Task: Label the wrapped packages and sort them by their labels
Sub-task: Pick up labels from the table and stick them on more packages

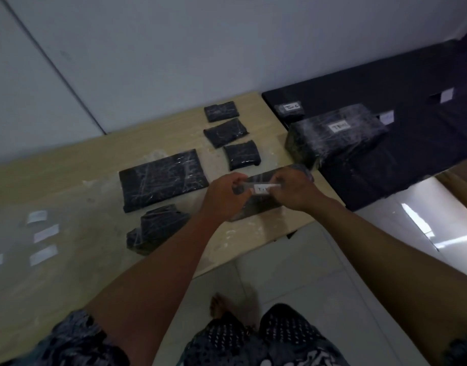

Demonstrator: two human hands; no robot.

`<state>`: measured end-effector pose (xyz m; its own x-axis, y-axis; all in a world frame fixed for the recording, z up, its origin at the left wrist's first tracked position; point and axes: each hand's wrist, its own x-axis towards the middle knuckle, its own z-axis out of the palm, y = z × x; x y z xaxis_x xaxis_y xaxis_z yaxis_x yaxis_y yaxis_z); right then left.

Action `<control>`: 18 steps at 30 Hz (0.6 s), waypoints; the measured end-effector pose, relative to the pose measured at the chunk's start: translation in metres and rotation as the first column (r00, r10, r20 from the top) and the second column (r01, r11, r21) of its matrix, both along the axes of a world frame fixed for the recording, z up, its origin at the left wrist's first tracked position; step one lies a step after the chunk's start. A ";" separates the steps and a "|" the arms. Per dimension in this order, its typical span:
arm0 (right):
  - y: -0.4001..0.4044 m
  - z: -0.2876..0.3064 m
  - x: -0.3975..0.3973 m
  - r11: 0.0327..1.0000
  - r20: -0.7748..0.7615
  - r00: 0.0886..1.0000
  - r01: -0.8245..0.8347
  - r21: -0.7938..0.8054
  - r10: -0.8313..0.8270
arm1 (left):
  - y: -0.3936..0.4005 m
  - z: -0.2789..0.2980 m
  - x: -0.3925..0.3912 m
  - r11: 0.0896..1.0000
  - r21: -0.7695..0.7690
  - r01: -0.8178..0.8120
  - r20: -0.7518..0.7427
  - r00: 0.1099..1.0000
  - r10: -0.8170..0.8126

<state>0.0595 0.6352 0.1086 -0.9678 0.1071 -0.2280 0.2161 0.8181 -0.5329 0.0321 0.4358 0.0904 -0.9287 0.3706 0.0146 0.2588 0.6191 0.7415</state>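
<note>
- Pale walls back a light wooden table [68,180], which butts at its 3 o'clock edge against a black surface [411,159]; white floor tiles show below.
- Both hands meet over a dark wrapped package [256,204] lying at the table's 4 o'clock corner. The left hand [224,194] and right hand [293,191] each pinch one end of a strip of clear tape carrying a white label [262,189], stretched just above the package top. Handwriting on it starts with a "T"; the rest is too blurred to read.
- Doing this step well probably means keeping the strip taut and level, lowering the middle onto the film first, then smoothing outward with the thumbs so no wrinkle covers the writing.
- The cling film looks slick and creased, so I judge firm pressure along the tape edges will matter; one hand should likely steady the package while the other rubs.
- Already labelled: a big wrapped box [335,133] at 2 o'clock and a small package [291,109] behind it, both on the black surface.
- Unlabelled packages wait on the table: a flat one [162,179] at 9 o'clock of the hands, a crumpled one [158,228] at 7 o'clock, three small ones [225,132] toward 12 o'clock.
- Spare labels [43,233] lie far off at 8 o'clock.
</note>
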 end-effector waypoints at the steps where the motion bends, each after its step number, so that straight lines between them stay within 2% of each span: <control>1: 0.006 -0.005 -0.005 1.000 0.026 1.000 -0.009 -0.006 0.009 | 0.005 -0.003 -0.003 1.000 -0.030 0.006 0.008 1.000 -0.005; 4: 0.014 -0.017 -0.015 0.997 0.085 0.993 -0.080 0.025 0.077 | 0.010 -0.012 -0.008 0.995 -0.105 0.001 -0.004 1.000 -0.001; 7: 0.022 -0.027 -0.029 0.985 0.082 0.983 -0.168 0.044 0.164 | 0.020 -0.021 -0.012 0.988 -0.155 -0.012 -0.040 0.999 0.006; 12: 0.034 -0.040 -0.053 0.950 0.044 0.955 -0.297 0.099 0.294 | 0.043 -0.034 -0.018 0.966 -0.210 -0.153 -0.100 0.986 0.134; 18: 0.046 -0.055 -0.067 0.919 0.051 0.928 -0.372 0.129 0.369 | 0.065 -0.048 -0.021 0.923 -0.260 -0.283 -0.141 0.957 0.254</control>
<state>-0.0074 0.6814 0.0538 -0.9383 -0.2267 -0.2612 -0.1044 0.9056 -0.4110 0.0114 0.5011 0.0425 -0.9927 0.1104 0.0484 0.1196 0.8515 0.5105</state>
